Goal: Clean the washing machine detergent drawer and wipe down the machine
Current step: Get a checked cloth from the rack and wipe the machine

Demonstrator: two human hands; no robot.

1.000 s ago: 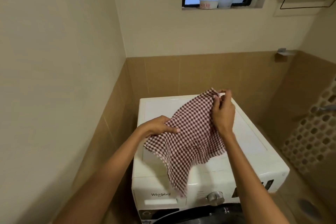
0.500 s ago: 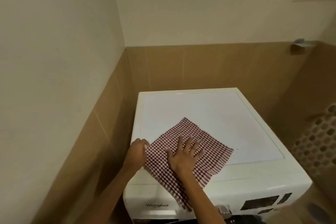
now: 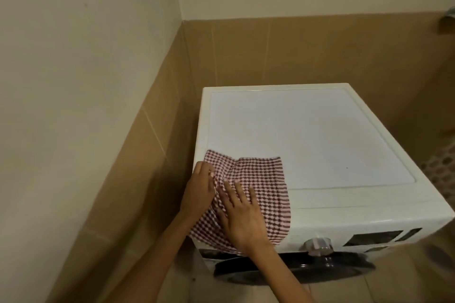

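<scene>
White washing machine (image 3: 320,142): one item on its top.
A red-and-white checked cloth (image 3: 261,179) lies rumpled at the front left corner of the top, its near edge draped down over the front panel.

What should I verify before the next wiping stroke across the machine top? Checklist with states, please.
1. Checked cloth on washing machine top: ok, front-left corner.
2. Right hand flat on cloth: ok, fingers straight.
3. Left hand holds cloth's left edge: ok, fingers curled there.
4. Cloth smooth: not ok, bunched beside left hand.
5. Dial clear of cloth: ok.
6. Detergent drawer shut: cannot tell, cloth hangs over that front corner.
</scene>
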